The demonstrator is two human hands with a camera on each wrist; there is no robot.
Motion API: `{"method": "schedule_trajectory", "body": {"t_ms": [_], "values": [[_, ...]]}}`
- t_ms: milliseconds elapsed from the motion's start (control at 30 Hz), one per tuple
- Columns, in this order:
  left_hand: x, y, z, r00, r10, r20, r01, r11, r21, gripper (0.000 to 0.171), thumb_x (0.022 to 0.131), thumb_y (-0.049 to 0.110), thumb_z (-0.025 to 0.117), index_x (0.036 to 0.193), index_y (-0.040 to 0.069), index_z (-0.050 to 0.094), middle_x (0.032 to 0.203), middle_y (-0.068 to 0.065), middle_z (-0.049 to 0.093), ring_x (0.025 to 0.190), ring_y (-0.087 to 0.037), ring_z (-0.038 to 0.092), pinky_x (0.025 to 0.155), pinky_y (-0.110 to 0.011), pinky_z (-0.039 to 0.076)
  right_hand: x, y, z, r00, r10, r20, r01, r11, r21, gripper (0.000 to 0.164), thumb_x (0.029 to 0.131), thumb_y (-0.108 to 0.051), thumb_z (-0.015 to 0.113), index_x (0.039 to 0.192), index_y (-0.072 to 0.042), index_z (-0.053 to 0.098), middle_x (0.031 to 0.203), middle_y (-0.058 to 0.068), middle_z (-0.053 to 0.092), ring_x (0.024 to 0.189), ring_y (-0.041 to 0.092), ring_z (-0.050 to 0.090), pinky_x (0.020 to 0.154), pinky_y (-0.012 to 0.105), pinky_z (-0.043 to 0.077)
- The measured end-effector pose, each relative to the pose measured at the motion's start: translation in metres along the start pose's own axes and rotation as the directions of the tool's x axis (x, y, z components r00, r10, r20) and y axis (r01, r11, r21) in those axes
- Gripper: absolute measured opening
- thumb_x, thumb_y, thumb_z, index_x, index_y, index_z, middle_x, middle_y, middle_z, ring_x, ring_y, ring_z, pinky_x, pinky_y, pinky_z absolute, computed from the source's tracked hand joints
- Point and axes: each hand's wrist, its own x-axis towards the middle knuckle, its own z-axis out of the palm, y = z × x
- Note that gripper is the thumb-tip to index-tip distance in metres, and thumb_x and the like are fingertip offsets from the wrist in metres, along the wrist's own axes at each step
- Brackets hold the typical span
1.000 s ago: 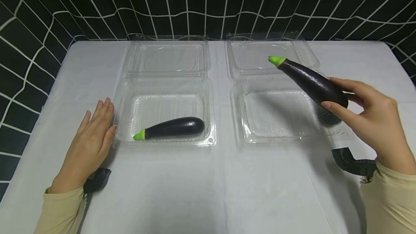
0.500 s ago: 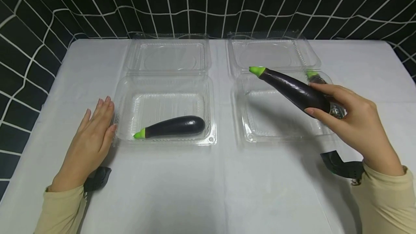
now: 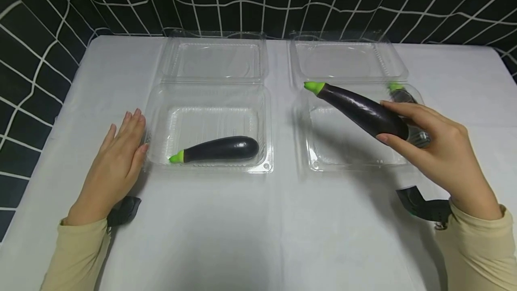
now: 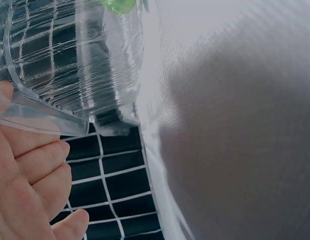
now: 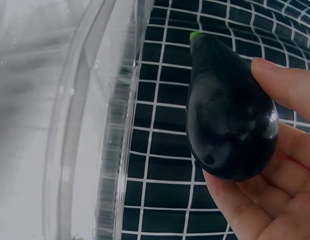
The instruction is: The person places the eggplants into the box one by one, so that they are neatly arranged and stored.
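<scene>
My right hand [image 3: 440, 147] holds an eggplant [image 3: 359, 109] by its thick end, thumb and fingers on opposite sides. Its green tip points left, and it is tilted above the base of the right clear plastic container [image 3: 343, 167]. In the right wrist view, the same eggplant [image 5: 230, 110] appears end-on. A second eggplant [image 3: 222, 148] lies in the left clear container [image 3: 210, 169], along its near side. My left hand [image 3: 113, 167] rests with straight fingers at that container's left wall. The left wrist view shows the fingers [image 4: 50, 185] close against the plastic; exact contact is unclear.
Both containers have their lids [image 3: 214, 59] folded open at the back. A white cloth [image 3: 226, 237] covers the table. Dark netting with white grid lines [image 3: 250, 3] rises behind. Green and dark patches [image 3: 396, 86] show in the right container's wall, perhaps a reflection.
My right hand has carried the eggplant leftward over the right container, with hardly any motion in the last half second. The head view has tilted slightly. My left hand stays by the left container.
</scene>
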Motion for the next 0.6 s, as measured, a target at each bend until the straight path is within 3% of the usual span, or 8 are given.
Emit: {"method": "schedule_trajectory", "body": {"t_ms": [267,600], "values": [[0.001,0.000,0.000,1.000,-0.006,-0.004,0.006,1.000,-0.012,0.052,0.095,0.013,0.054,0.140,-0.009,0.037,0.146,-0.022,0.034,0.139,-0.030,0.026,0.113,-0.049,0.014,0.004,-0.005,0.002,1.000,-0.010,0.009,0.010,1.000,0.021,0.063,0.064,0.007,0.082,0.122,-0.011,0.065,0.111,0.002,0.065,0.102,-0.011,0.051,0.083,0.007,0.036],[0.001,0.000,0.001,1.000,-0.007,-0.004,0.007,1.000,-0.013,0.053,0.095,0.013,0.054,0.140,-0.008,0.037,0.146,-0.022,0.034,0.139,-0.031,0.026,0.114,-0.048,0.014,0.016,-0.015,0.007,0.998,-0.057,0.032,0.056,0.998,0.040,0.062,0.063,0.005,0.083,0.121,-0.010,0.065,0.111,0.007,0.066,0.107,-0.009,0.050,0.089,0.009,0.035]]}}
